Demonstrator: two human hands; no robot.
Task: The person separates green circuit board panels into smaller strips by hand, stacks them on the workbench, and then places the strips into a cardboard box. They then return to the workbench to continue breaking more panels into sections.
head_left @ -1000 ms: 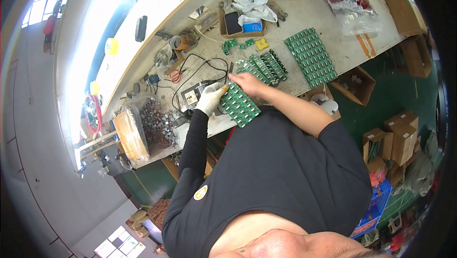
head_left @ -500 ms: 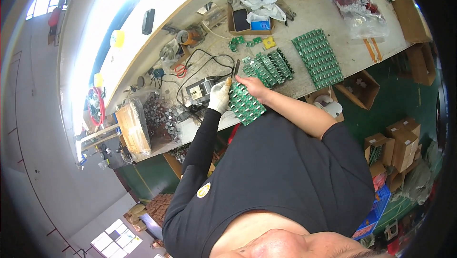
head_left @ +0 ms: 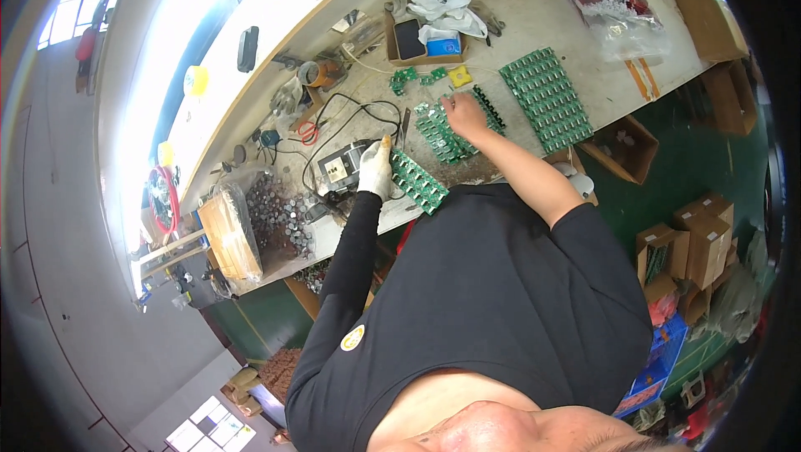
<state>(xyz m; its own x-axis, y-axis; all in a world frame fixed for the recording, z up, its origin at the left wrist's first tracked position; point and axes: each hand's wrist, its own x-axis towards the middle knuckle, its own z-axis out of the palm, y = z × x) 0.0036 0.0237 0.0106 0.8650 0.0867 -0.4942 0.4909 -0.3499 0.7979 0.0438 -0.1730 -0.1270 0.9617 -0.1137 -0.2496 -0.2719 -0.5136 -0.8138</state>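
Note:
My left hand [head_left: 376, 170], in a white glove with a stained thumb, grips the upper end of a narrow green circuit board panel [head_left: 420, 184] set with rows of small light parts. The panel slants over the bench's near edge. My bare right hand [head_left: 466, 116] is over a row of green circuit board strips [head_left: 440, 136], its fingers closed at a strip's upper end and partly hiding the pile. A dark flat blade-like tool [head_left: 405, 125] lies between my hands. Beside the gloved hand sits a grey machine [head_left: 338, 168] with a black cable.
A larger circuit board panel [head_left: 546, 100] lies to the right. Behind the strips are board scraps [head_left: 403, 79], a yellow piece [head_left: 459, 76] and a cardboard box [head_left: 392, 50] holding bags and a phone. Round metal parts [head_left: 271, 210] are heaped at left; red scissors [head_left: 308, 132] lie nearby.
My right hand has left the panel and moved right and away from me to the strips. The panel in my left hand now looks narrower. The whole view has shifted slightly.

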